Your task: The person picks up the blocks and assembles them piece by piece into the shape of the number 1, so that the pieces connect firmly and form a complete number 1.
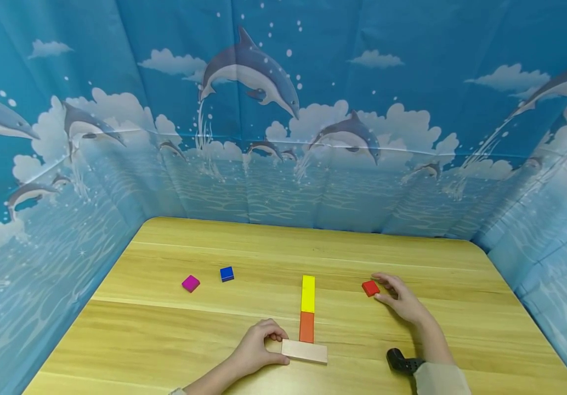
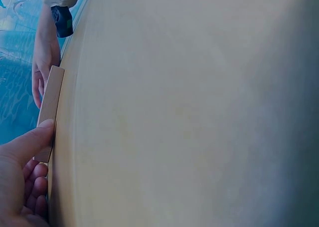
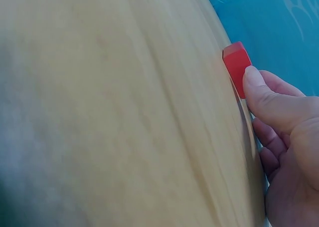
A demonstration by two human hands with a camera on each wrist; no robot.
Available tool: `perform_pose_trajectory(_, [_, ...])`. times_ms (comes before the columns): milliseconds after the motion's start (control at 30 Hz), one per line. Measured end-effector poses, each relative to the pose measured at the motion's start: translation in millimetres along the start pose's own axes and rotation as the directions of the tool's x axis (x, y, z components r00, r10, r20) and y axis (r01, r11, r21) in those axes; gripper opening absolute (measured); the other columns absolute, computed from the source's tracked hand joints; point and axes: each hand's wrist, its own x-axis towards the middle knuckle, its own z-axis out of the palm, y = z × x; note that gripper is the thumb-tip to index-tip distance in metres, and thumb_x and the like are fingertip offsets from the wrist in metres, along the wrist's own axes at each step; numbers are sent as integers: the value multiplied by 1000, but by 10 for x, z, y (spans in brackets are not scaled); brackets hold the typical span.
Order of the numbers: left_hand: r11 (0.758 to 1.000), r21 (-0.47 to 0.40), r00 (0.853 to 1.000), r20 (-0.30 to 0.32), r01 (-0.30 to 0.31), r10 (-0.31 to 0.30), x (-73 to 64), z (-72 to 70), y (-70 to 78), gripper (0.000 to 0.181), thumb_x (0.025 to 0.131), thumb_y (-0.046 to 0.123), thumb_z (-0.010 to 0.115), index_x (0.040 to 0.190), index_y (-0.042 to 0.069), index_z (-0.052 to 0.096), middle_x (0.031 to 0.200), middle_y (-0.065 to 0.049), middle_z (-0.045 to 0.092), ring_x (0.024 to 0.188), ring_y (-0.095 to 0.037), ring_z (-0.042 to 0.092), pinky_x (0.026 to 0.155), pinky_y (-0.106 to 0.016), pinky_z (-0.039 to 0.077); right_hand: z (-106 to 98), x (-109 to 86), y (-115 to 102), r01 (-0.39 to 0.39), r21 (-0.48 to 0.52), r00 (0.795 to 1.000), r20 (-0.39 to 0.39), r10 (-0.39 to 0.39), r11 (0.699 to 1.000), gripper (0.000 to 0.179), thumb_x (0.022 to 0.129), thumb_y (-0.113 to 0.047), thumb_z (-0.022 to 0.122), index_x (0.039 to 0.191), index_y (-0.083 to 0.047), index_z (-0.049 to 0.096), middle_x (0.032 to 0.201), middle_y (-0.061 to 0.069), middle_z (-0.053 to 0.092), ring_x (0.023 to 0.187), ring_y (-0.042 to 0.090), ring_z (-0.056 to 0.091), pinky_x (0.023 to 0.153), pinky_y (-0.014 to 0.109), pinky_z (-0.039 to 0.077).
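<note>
My left hand (image 1: 259, 345) pinches the left end of a plain wooden block (image 1: 305, 351), thumb on the near side and fingers on the far side. The left wrist view also shows the thumb against this wooden block (image 2: 51, 100). Directly beyond it an orange block (image 1: 306, 327) and a yellow block (image 1: 308, 293) lie end to end, pointing away from me. Farther right, my right hand (image 1: 402, 299) holds a small red block (image 1: 370, 288) between thumb and index finger. The right wrist view has the thumb on the red block's (image 3: 237, 67) face.
On the left of the wooden table (image 1: 165, 334) lie a magenta block (image 1: 191, 283) and a blue block (image 1: 226, 274). A black device (image 1: 402, 362) sits at my right wrist. A dolphin-printed curtain (image 1: 283, 181) surrounds the table's back and sides.
</note>
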Motion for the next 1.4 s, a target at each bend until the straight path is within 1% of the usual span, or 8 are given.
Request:
perform_pose_trajectory(200, [1000,-13,1000,5,-5,5,10,-11,-30,31,62,23,83,87,16,65,81,7,56,77,-3,48,72,-19,44,0,13,-7,14,-34,1000,11,-14,999,41,86,-8,61,125,1,50,115,18,51,100,31,48,81,38,42])
perform_pose_trajectory(400, [1000,-15,1000,4,-11,11,20,-15,-29,30,63,23,83,86,15,65,80,6,56,77,-4,48,71,-19,44,6,22,-8,-5,-59,1000,22,6,998,38,88,-9,58,124,1,51,114,18,50,100,30,47,81,39,41])
perform_pose_trajectory(633, [1000,-17,1000,9,4,-4,29,-26,-25,31,62,22,83,86,17,65,80,6,56,77,-3,47,71,-19,44,15,32,-35,-23,-76,1000,3,24,997,35,88,-9,59,121,1,53,110,19,51,98,31,49,80,43,42])
perform_pose_trajectory(1000, [1000,-26,1000,15,10,-10,30,-29,-18,31,63,23,83,87,17,65,81,7,55,77,-4,48,71,-19,44,3,45,-68,-44,-59,999,-10,43,997,33,88,-9,60,118,2,55,109,20,51,95,30,49,79,46,42])
perform_pose_trajectory(1133, [999,-33,1000,16,15,-15,28,-33,-9,31,63,22,83,87,16,65,81,5,56,77,-5,48,71,-19,44,11,38,-47,-39,-57,999,-15,39,998,32,88,-12,59,117,1,55,109,19,51,94,29,49,79,43,42])
perform_pose_trajectory(1200, [999,-33,1000,16,16,-16,28,-36,-4,31,63,21,83,87,16,65,81,4,56,77,-5,48,71,-19,44,14,29,-40,-12,-52,999,-30,10,999,32,88,-14,60,116,0,56,107,18,52,92,28,50,77,40,42])
perform_pose_trajectory(1300, [999,-29,1000,16,14,-13,31,-38,-2,30,63,21,83,87,16,65,81,3,57,77,-5,48,71,-19,44,21,27,-35,39,-12,997,-63,-40,999,31,87,-15,62,113,0,57,104,17,52,90,24,50,75,35,42])
perform_pose_trajectory(1400, [1000,-27,1000,15,14,-14,34,-38,1,30,63,21,83,87,16,65,80,4,56,77,-5,47,71,-19,44,24,31,-38,45,10,996,-83,-44,999,31,86,-14,63,112,1,58,103,16,54,88,20,50,75,32,41])
